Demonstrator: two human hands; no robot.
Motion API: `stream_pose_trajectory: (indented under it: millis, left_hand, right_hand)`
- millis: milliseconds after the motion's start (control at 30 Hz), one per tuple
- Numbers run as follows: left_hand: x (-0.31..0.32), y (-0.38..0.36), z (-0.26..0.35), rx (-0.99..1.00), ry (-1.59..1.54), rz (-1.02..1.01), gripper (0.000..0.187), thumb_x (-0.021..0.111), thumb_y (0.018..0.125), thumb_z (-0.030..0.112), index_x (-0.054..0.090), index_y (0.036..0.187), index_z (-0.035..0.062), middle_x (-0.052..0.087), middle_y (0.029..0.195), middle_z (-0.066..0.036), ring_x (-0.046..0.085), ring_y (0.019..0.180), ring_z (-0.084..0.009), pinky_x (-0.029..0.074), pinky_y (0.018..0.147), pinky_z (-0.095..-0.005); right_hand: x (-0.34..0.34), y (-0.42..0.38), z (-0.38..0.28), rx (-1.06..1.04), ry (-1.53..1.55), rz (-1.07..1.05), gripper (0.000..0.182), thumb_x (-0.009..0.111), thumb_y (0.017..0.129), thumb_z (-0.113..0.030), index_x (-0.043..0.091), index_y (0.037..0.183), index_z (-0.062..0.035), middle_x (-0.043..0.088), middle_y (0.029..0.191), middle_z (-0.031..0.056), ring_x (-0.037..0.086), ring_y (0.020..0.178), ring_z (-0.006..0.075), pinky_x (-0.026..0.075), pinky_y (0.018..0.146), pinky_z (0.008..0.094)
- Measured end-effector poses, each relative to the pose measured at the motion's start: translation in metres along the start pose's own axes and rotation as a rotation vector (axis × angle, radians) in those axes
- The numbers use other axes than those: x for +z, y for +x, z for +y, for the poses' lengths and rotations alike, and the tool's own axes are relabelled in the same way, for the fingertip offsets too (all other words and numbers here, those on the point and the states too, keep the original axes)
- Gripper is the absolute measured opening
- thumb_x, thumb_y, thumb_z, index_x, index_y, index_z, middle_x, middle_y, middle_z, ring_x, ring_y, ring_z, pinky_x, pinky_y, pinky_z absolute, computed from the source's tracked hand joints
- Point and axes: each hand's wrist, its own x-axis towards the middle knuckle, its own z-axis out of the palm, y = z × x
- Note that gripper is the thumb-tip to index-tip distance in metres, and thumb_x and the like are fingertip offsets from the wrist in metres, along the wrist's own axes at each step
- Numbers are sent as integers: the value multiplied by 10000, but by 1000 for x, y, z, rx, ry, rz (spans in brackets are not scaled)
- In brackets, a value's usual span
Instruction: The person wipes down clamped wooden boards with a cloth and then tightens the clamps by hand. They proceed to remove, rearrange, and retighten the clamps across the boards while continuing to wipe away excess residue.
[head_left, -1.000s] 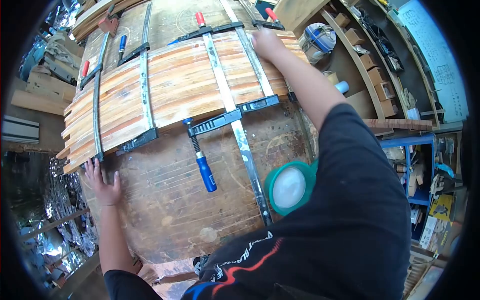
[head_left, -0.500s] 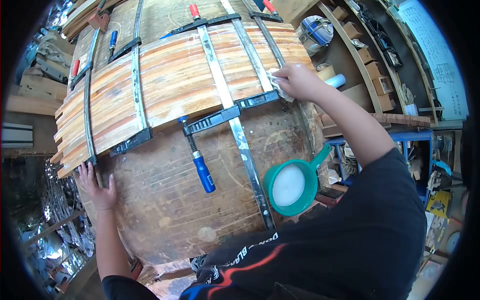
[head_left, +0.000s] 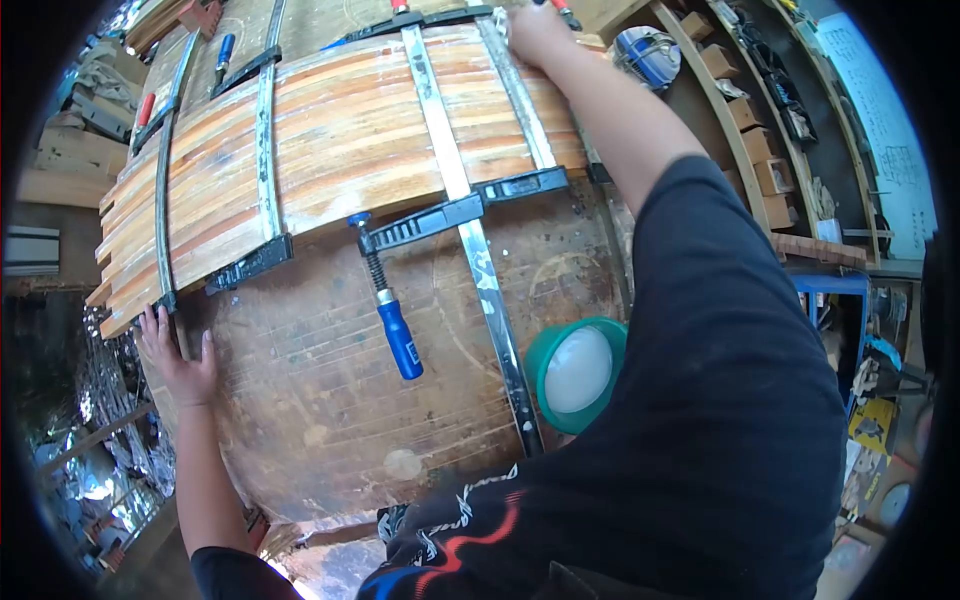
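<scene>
A panel of glued wood strips (head_left: pixel 340 130) lies across the bench, held by several metal bar clamps (head_left: pixel 433 115). My right hand (head_left: pixel 540 36) is at the panel's far right edge, closed on a crumpled white rag (head_left: pixel 501 22) that shows only in part. Beside it runs the rightmost clearly visible clamp bar (head_left: pixel 515 90). My left hand (head_left: pixel 182 368) rests with fingers spread by the panel's near left corner, its fingertips close to the end of a clamp (head_left: pixel 166 300). A blue clamp handle (head_left: pixel 401 340) sticks out toward me.
A green dipper (head_left: pixel 548 352) with whitish liquid stands on the worn wooden bench (head_left: pixel 330 400) at the right, partly covered by my sleeve. Shelves with wood blocks (head_left: pixel 757 145) and a blue-and-white round object (head_left: pixel 648 57) lie beyond the right edge.
My right hand has moved with the rag from the panel's near right edge to its far edge. My body leans further forward, and my sleeve covers the dipper's handle. My left hand stays by the corner.
</scene>
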Motion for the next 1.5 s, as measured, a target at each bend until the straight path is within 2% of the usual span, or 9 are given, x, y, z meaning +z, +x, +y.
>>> stream_pose_trajectory:
  millis: [67, 367, 467, 600, 700, 833, 967, 1300, 1500]
  left_hand:
    - [2, 1, -2, 0, 0, 22, 820, 784, 850, 222, 426, 1577, 93, 402, 1639, -204, 311, 1543, -442, 217, 1260, -582]
    - [2, -7, -2, -99, -11, -4, 863, 817, 820, 293, 434, 1587, 201, 377, 1665, -177, 308, 1550, -429, 229, 1227, -657]
    - [-3, -2, 1, -158, -2, -40, 860, 835, 810, 307, 451, 1575, 216, 375, 1669, -161, 317, 1553, -401, 252, 1226, -649]
    - [-11, 6, 3, -224, -52, -133, 798, 814, 845, 382, 487, 1552, 208, 430, 1636, -164, 329, 1549, -386, 270, 1226, -619]
    - [-57, 31, 22, -320, -117, -287, 624, 775, 911, 387, 598, 1447, 122, 539, 1531, -217, 465, 1460, -392, 384, 1190, -489]
    - [-136, 40, 30, -420, -452, -598, 408, 751, 954, 331, 725, 1266, 70, 669, 1393, -201, 614, 1327, -333, 461, 1123, -439]
    - [-207, -14, 44, -341, -763, -480, 217, 733, 969, 241, 759, 1043, 38, 740, 1282, -164, 687, 1222, -301, 481, 1087, -410]
    - [-298, -177, -14, -398, -792, -334, 154, 793, 892, 130, 690, 854, 23, 722, 1308, -177, 640, 1283, -324, 442, 1128, -461]
    - [-271, -280, -111, -937, -797, -41, 246, 782, 927, 189, 641, 806, 27, 759, 1206, -165, 684, 1185, -262, 473, 1079, -414]
  right_hand:
    - [0, -44, 10, -190, 92, 161, 286, 594, 985, -292, 726, 965, -39, 734, 924, 237, 715, 893, 442, 569, 832, 547]
    - [-142, -228, 7, -28, 335, -523, 269, 708, 969, -213, 770, 1189, -72, 771, 1055, 191, 738, 943, 348, 570, 882, 436]
    - [-176, -272, 1, 42, 506, -246, 316, 701, 965, -230, 749, 1248, -99, 763, 1068, 197, 733, 982, 352, 559, 879, 418]
    - [-230, -362, -3, 197, 780, -157, 324, 663, 985, -244, 740, 1221, -37, 766, 1059, 135, 716, 946, 233, 544, 865, 364]
    - [-230, -437, 9, 373, 1114, 1, 316, 658, 986, -109, 709, 1264, 32, 739, 1141, 63, 665, 1037, 127, 524, 905, 294]
    - [-230, -521, 28, 713, 1311, 309, 366, 605, 1032, -93, 631, 1370, 46, 710, 1235, 91, 685, 1063, 148, 547, 922, 292]
    - [-239, -576, -17, 847, 1732, 488, 398, 544, 1067, -150, 577, 1442, -19, 723, 1231, 95, 740, 976, 204, 620, 811, 332]
    - [-218, -592, -182, 841, 1886, 334, 370, 512, 1082, -150, 590, 1405, 11, 726, 1228, 125, 739, 1012, 207, 602, 874, 332]
    - [-240, -544, -243, 594, 1820, 191, 331, 542, 1052, -82, 622, 1358, 15, 736, 1192, 102, 733, 1004, 172, 596, 878, 321]
